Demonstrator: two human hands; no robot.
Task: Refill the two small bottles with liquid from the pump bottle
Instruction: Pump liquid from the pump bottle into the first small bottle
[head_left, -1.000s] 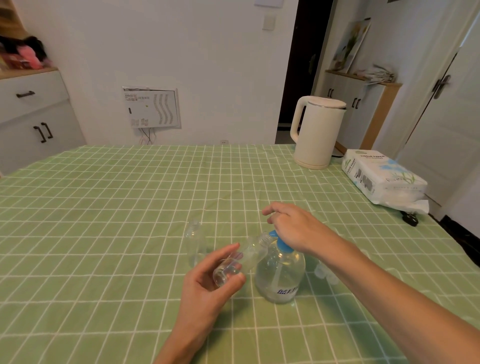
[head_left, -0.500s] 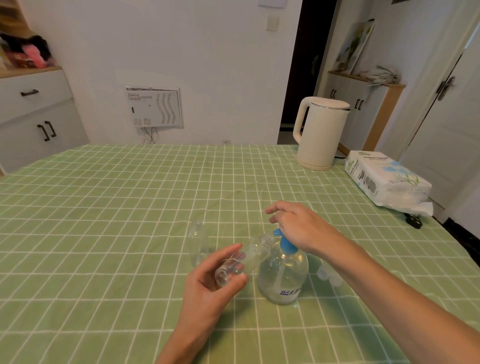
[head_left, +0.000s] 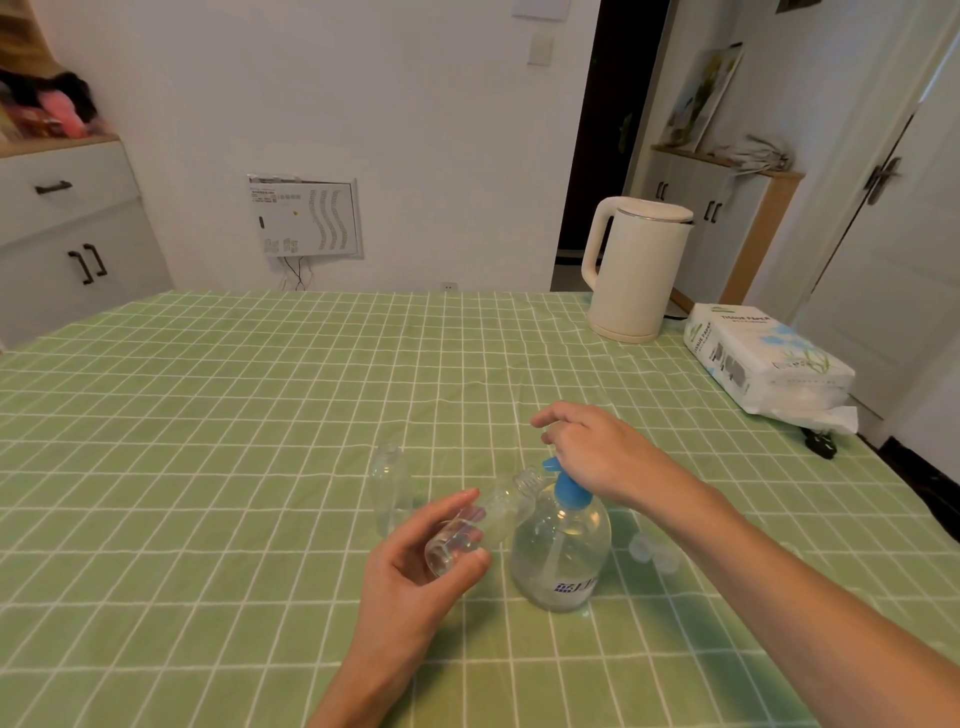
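A clear pump bottle (head_left: 561, 551) with a blue pump head stands on the green checked tablecloth. My right hand (head_left: 592, 457) rests on top of the pump head, fingers relaxed and stretched forward. My left hand (head_left: 415, 566) grips a small clear bottle (head_left: 493, 517) by its base, tilted so that its open neck sits at the blue nozzle. A second small clear bottle (head_left: 389, 488) stands upright just left of them, uncapped. Two small clear caps (head_left: 652, 553) lie on the cloth right of the pump bottle.
A cream electric kettle (head_left: 634, 270) stands at the table's far right. A white tissue pack (head_left: 763, 358) lies beside it near the right edge. White cabinets stand at the left and back right of the room.
The pump head has risen a little under my right hand. The tilted small bottle stays at the nozzle.
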